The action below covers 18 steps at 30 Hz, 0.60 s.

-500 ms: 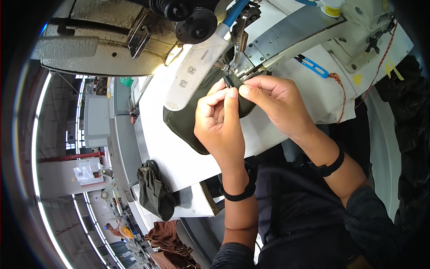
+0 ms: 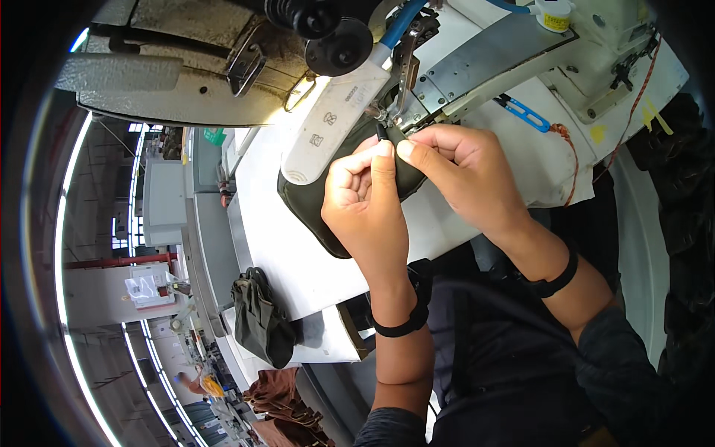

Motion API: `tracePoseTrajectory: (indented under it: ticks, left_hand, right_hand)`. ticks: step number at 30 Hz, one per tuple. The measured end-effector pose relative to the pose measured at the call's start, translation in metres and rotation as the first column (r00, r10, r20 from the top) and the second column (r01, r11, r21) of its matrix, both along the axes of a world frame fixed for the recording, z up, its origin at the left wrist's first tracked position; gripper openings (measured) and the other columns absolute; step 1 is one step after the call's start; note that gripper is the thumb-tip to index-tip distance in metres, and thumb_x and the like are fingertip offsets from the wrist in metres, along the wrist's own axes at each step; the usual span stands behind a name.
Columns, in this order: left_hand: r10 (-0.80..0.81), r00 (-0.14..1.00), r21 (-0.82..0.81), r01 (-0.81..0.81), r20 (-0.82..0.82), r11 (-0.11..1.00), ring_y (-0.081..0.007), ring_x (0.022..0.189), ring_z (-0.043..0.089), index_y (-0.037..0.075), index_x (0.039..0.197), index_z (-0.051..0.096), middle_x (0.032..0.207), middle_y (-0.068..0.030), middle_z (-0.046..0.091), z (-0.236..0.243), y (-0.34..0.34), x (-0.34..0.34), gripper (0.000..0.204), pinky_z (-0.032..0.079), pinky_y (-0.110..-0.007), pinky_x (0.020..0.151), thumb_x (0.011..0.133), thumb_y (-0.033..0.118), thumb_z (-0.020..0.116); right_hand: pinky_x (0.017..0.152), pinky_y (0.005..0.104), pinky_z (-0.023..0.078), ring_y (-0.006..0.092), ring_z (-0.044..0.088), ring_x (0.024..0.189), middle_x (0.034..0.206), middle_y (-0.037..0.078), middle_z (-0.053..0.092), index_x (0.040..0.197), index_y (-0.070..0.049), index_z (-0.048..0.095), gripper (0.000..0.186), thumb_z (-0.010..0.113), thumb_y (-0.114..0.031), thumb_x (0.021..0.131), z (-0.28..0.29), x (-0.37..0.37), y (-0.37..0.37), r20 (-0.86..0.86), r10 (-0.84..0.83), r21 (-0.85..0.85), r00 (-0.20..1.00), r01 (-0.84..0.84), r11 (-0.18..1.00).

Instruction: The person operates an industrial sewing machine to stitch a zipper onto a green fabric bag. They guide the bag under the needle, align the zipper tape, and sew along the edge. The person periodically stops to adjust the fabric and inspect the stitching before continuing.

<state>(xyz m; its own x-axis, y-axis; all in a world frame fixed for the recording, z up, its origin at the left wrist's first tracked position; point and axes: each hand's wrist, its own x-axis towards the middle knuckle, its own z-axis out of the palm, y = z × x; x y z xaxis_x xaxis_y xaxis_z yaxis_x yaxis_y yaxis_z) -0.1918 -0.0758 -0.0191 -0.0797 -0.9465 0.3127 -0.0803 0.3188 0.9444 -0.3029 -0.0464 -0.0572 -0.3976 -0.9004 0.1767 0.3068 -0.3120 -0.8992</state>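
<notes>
Dark green fabric (image 2: 313,212) with a rounded outline lies on the white table, partly under my hands. My left hand (image 2: 365,197) is closed, thumb and forefinger pinching a small black tube-like piece (image 2: 382,132) that points up toward the sewing machine's needle area (image 2: 389,115). Close beside it, my right hand (image 2: 465,175) is closed too, its thumb and forefinger pressed together at the fabric; the exact bit between them is hidden by the fingertips. Both hands sit just in front of the presser foot, and their thumb tips are a small gap apart.
The machine's pale arm cover (image 2: 328,123) hangs over the fabric at left. Blue thread snips (image 2: 529,113) on an orange cord lie to the right. A dark green fabric pouch (image 2: 261,320) rests at the table's left edge. Farther off are brown cloth (image 2: 279,395) and a person (image 2: 195,384).
The machine and table have shifted slightly right in the view. Both hands keep their pinch in nearly the same place; the black piece has moved only a little.
</notes>
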Motion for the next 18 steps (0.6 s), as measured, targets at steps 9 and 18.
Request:
tracePoseTrajectory:
  ticks: [9, 18]
  left_hand:
    - [0.016, 0.999, -0.075, -0.014, 0.028, 0.997, -0.0124, 0.101, 0.069, -0.005, 0.103, 0.066, 0.124, -0.0216, 0.069, -0.011, 0.006, -0.004, 0.01, 0.056, -0.025, 0.089, 0.099, 0.002, 0.071]
    - [-0.016, 1.0, -0.026, 0.015, -0.022, 1.0, -0.013, 0.101, 0.069, -0.008, 0.107, 0.065, 0.123, -0.02, 0.07, -0.003, 0.0, -0.006, 0.012, 0.055, -0.025, 0.091, 0.1, 0.002, 0.069]
  right_hand:
    - [0.058, 0.0235, 0.039, 0.0022, 0.05, 0.069, 0.073, -0.003, 0.064, 0.1, 0.007, 0.075, 0.023, 0.07, -0.016, 0.1, -0.009, -0.001, 0.011, -0.144, -0.108, -0.058, 0.984, 0.1, 0.993]
    - [0.057, 0.0272, 0.04, 0.0034, 0.048, 0.066, 0.067, 0.0, 0.062, 0.094, 0.008, 0.073, 0.025, 0.069, -0.017, 0.098, 0.003, -0.005, 0.008, -0.113, -0.052, 0.015, 0.992, 0.054, 0.998]
